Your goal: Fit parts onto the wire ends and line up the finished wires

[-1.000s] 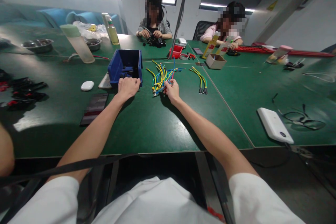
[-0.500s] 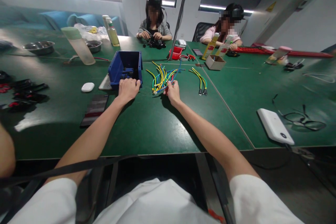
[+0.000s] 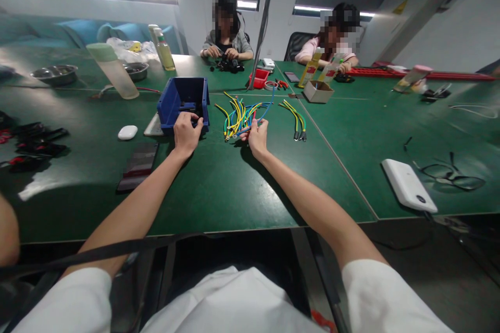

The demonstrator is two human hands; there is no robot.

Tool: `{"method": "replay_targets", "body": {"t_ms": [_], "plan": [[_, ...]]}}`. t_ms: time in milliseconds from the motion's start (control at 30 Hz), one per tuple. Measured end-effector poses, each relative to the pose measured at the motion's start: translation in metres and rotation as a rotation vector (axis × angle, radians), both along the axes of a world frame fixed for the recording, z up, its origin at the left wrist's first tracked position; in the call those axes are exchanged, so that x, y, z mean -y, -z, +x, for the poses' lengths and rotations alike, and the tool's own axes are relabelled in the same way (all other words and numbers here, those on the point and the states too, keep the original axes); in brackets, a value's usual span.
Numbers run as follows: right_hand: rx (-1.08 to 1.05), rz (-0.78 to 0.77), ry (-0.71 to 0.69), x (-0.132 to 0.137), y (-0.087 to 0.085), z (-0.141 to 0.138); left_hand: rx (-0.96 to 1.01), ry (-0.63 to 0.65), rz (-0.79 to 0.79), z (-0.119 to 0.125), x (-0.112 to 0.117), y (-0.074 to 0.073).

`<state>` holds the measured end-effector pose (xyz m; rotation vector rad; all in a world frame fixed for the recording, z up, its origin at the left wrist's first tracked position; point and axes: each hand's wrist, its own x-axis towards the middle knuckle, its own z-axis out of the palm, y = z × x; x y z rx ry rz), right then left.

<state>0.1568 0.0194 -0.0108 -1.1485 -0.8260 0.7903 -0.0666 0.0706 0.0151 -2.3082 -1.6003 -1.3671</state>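
Since the earlier frames the left hand (image 3: 186, 134) has crept forward. Its fingers (image 3: 194, 117) now curl over the near rim of the blue bin (image 3: 172, 106), and I cannot tell whether they grip anything inside. The right hand (image 3: 257, 138) sits just right of it, fingers pinched together on a blue wire (image 3: 267, 110), whose far end has risen off the green table (image 3: 219, 182). That wire comes out of the loose pile of yellow, green and blue wires (image 3: 234, 114) lying between the bin and a smaller wire bunch (image 3: 297, 120). A white power bank (image 3: 408, 186) lies well apart to the right. Two other people work at the table's far side.
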Motion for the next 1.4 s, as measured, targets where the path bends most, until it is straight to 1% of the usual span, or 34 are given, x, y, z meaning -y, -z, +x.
{"method": "replay_targets", "body": {"t_ms": [100,200,333,467,533,700,867,1067,1200,1333,1400], "plan": [[-0.003,0.023,0.011,-0.001,0.001,0.0,0.066,-0.019,0.046,-0.001,-0.003,0.004],[0.032,0.034,0.049,-0.001,0.002,0.001,0.087,-0.012,0.075,-0.001,-0.004,0.006],[0.106,0.039,0.091,0.0,0.002,0.002,0.084,0.006,0.097,0.0,-0.002,0.007],[0.116,0.023,0.102,0.001,0.0,0.002,0.066,0.0,0.128,0.002,-0.001,0.008],[0.121,0.021,0.107,0.001,-0.001,0.001,0.069,0.019,0.135,0.003,0.001,0.007],[0.143,0.042,0.068,0.0,0.0,0.001,0.062,0.126,0.149,0.009,0.009,0.005],[0.18,0.027,0.029,0.001,0.002,0.002,0.063,0.26,0.155,0.018,0.021,0.003],[0.182,-0.002,0.032,0.003,0.0,0.001,0.037,0.322,0.154,0.027,0.031,0.006],[0.191,-0.018,0.054,0.006,-0.003,0.001,-0.007,0.393,0.097,0.033,0.037,0.01],[0.213,-0.036,0.066,0.009,-0.007,0.001,-0.022,0.523,0.005,0.038,0.042,0.013],[0.223,-0.049,0.069,0.01,-0.01,0.001,-0.027,0.569,-0.019,0.039,0.043,0.014]]}}
